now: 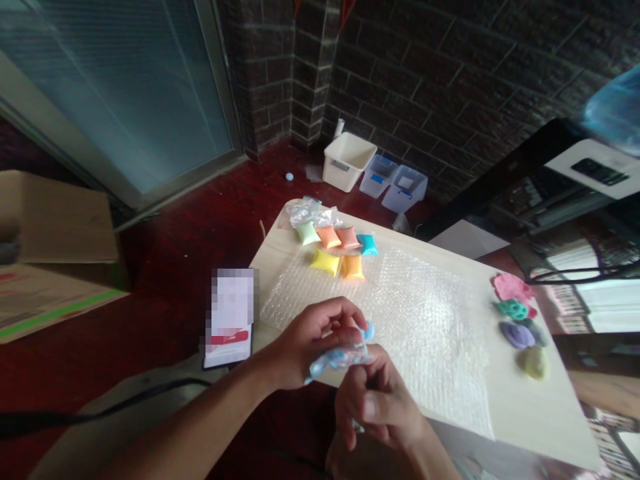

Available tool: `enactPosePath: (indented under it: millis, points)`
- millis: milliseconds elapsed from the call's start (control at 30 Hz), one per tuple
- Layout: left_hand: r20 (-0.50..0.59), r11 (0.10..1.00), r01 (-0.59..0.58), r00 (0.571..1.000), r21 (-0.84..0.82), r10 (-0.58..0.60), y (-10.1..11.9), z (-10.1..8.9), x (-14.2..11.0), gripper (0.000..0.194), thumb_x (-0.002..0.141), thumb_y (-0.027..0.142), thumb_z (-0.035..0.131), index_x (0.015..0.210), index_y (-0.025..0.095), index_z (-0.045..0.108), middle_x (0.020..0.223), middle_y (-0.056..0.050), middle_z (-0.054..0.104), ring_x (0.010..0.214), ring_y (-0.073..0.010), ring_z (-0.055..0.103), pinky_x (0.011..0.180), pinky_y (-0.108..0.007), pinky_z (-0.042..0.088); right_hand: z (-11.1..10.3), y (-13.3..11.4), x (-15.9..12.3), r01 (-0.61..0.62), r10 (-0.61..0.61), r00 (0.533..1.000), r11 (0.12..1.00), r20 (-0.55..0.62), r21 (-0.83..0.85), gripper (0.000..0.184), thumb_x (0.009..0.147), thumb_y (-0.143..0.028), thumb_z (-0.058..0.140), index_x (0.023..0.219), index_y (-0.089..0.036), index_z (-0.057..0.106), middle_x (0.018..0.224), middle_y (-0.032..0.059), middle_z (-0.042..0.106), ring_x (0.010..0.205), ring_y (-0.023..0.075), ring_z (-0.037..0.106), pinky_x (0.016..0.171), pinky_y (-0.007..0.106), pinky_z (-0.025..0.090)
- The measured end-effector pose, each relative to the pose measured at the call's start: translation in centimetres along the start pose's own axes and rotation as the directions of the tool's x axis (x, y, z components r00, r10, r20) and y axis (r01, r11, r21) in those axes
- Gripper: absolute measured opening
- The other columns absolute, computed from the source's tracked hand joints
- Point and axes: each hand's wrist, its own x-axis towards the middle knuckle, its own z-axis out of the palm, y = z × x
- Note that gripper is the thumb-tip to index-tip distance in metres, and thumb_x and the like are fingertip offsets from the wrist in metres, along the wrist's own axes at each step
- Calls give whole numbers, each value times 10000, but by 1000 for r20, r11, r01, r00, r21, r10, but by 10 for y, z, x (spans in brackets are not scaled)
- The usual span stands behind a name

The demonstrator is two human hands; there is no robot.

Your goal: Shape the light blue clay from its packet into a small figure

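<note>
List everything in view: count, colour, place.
Packet: one, blue, in left hand
Pillow packets: six, mixed, table's far left
Wrappers: several, clear, behind those
Bubble wrap: one, clear, mid-table
Lumps: several, mixed, table's right end
Table: one, pale, centre
Bins: three, cream and clear, by wall
Wall: one, dark, far side
Door: one, grey-blue, upper left
Box: one, brown, left
Screen: one, white, left
Bottle: one, blue, upper right
Left hand: one, bare, centre
Right hand: one, bare, centre

Type of rm unclear, maybe a hobby/craft rm: colored packets (pixel 352 267) on tbl (pixel 555 413), brick walls (pixel 425 87), bins (pixel 349 162).
</note>
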Motion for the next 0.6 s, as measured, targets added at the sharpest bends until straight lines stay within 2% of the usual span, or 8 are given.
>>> enactPosePath:
  millis: [133,267,333,433,533,600]
  points:
    - [-4,999,0,1000,54,0,3,-1,-2,274,920,415,749,988,162,668,820,0,577,735,-123,531,661,-232,408,-3,3,-2,15,-24,993,997,-114,-81,257,773,-379,901,983,-261,812,429,-125,442,306,42,292,418,202,495]
    - [-22,1000,30,999,-2,-30,7,-1,-2,324,913,470,739,982,164,657,819,2,567,706,-118,520,638,-231,387,-6,4,-4,87,-147,959,967,-244,-240,234,835,-426,855,975,-239,838,402,-102,484,311,54,341,456,223,504]
    - [-23,998,52,998,-24,-53,7,-1,-3,358,906,502,732,996,163,659,811,4,566,701,-124,520,642,-239,392,-5,3,-4,84,-148,961,961,-234,-263,197,827,-414,864,852,-220,840,378,-95,470,317,61,368,458,222,496]
    - [-16,998,54,998,36,-54,5,-1,-5,379,893,515,736,999,156,686,800,-2,582,727,-143,526,659,-256,401,1,2,-1,54,-80,983,986,-168,-156,295,805,-410,877,629,-199,768,346,-89,432,316,68,376,439,215,484]
    - [5,992,9,1000,123,-9,2,-2,-7,349,912,494,721,1015,161,704,819,-7,607,769,-155,539,691,-266,416,8,4,3,35,-34,996,999,-81,5,329,804,-414,873,605,-192,733,324,-109,391,271,49,289,426,208,494]
    - [14,986,-19,1000,167,17,2,-2,-7,312,941,465,698,1036,167,702,849,-12,634,805,-160,567,732,-272,438,10,6,4,30,-26,998,998,-65,61,296,814,-423,864,668,-194,747,327,-122,389,254,43,249,423,209,501]
